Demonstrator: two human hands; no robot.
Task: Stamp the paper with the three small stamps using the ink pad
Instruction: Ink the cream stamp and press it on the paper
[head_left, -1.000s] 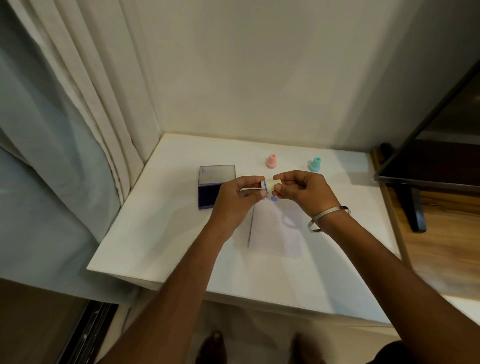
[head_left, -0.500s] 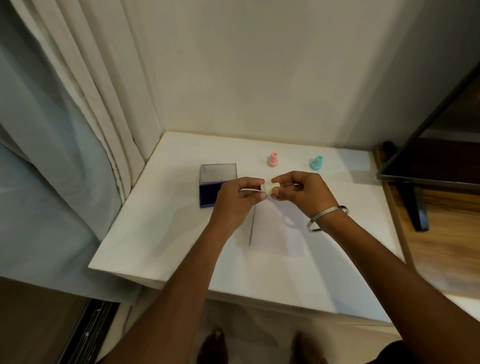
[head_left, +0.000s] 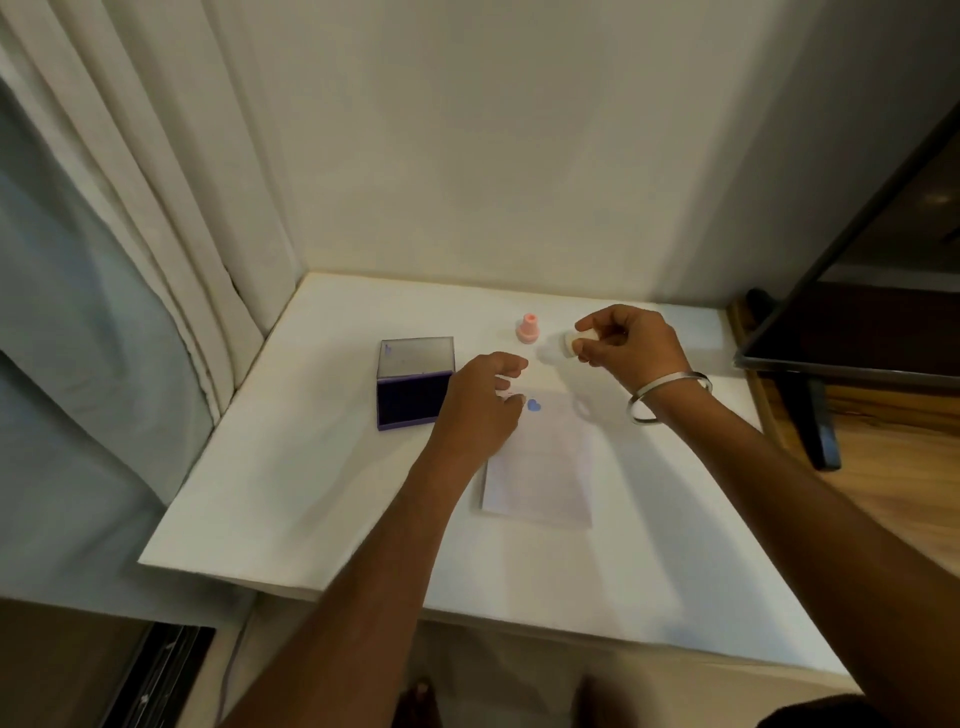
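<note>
My right hand (head_left: 626, 349) holds a small cream stamp (head_left: 569, 345) in its fingertips, above the table just right of the pink stamp (head_left: 528, 328), which stands upright. My left hand (head_left: 480, 402) hovers low over the top left corner of the white paper (head_left: 540, 467), fingers loosely curled with nothing in them. A blue heart print (head_left: 534, 405) marks the paper beside those fingers. The purple ink pad (head_left: 413, 397) lies open left of my left hand, its lid (head_left: 415, 356) tipped back. The teal stamp is hidden behind my right hand.
The white table (head_left: 311, 493) fits into a corner with a curtain (head_left: 156, 234) on the left and a wall behind. A dark screen on a stand (head_left: 852, 322) rises at the right edge. Wooden floor shows beyond it.
My hands have come apart. The right hand carried the cream stamp up and to the right, towards the pink stamp. The left hand let go and dropped towards the paper, uncovering the blue heart print.
</note>
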